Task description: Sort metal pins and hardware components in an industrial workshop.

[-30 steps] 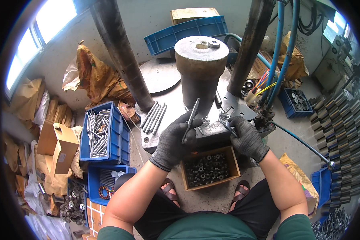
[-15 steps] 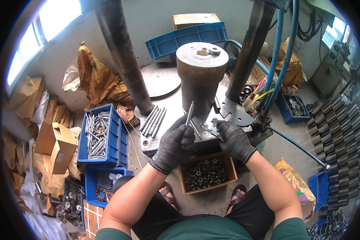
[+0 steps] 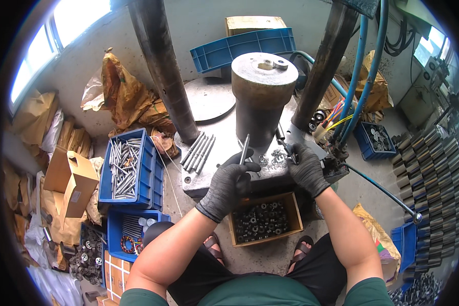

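Note:
My gloved left hand [image 3: 228, 182] is closed around a slim steel shaft [image 3: 245, 148], which points up and slightly away from me. Over the right part of the press table, my gloved right hand [image 3: 308, 170] grips a slim tool that looks like pliers [image 3: 290, 152], mostly hidden by the fingers. Just left of that hand, small metal rings [image 3: 277, 157] lie loose on the metal table [image 3: 209, 178]. Several more steel shafts [image 3: 198, 152] lie side by side on the table, left of my left hand.
A thick steel cylinder [image 3: 262, 102] stands mid-table between two dark columns [image 3: 164, 71]. Below the table edge sits a wooden box [image 3: 265, 238] of dark round parts. Blue crates [image 3: 153, 173] of shafts stand at left; blue hoses [image 3: 356, 76] hang at right.
My right hand has moved up and to the right, away from the shaft, and the tool now points away from me. My left hand, still holding the shaft, has shifted slightly.

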`<state>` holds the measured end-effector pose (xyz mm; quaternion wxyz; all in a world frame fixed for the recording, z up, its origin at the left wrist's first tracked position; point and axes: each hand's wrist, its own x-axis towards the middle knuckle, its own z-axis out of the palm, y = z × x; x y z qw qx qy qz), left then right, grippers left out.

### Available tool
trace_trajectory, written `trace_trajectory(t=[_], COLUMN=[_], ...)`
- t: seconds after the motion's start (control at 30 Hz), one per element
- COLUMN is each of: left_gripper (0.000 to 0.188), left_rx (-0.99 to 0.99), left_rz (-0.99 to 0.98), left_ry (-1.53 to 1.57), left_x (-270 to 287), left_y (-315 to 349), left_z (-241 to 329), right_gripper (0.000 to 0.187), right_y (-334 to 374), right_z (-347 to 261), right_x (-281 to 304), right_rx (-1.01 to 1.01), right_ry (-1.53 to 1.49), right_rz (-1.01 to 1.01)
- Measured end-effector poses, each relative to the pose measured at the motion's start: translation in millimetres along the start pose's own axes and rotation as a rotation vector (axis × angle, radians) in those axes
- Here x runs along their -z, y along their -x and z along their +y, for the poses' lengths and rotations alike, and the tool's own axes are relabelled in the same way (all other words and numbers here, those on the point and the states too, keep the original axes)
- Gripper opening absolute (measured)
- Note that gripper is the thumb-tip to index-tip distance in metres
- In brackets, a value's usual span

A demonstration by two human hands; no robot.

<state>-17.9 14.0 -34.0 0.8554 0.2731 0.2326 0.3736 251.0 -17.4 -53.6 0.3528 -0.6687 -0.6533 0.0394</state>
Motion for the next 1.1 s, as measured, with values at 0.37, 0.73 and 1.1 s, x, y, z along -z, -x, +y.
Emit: trace_trajectory(t=[0.37, 0.73, 1.1], left_gripper=[0.050, 0.033, 0.028], left_rx=[-0.072, -0.103, -0.051], left_rz=[0.103, 0.105, 0.105], left_ry=[-0.144, -0.074, -0.380], left_x=[-14, -7, -10], left_y=[5, -1, -8], left_z=[1, 1, -18], right_gripper=[0.014, 0.016, 0.019], right_y=[4, 25, 29], right_z=[-32, -30, -27], right_x=[3, 11, 2], right_rx=[0.074, 0.292, -0.299], right_ry=[0.124, 0.232, -0.570], right_rz=[0.042, -0.153, -0.121])
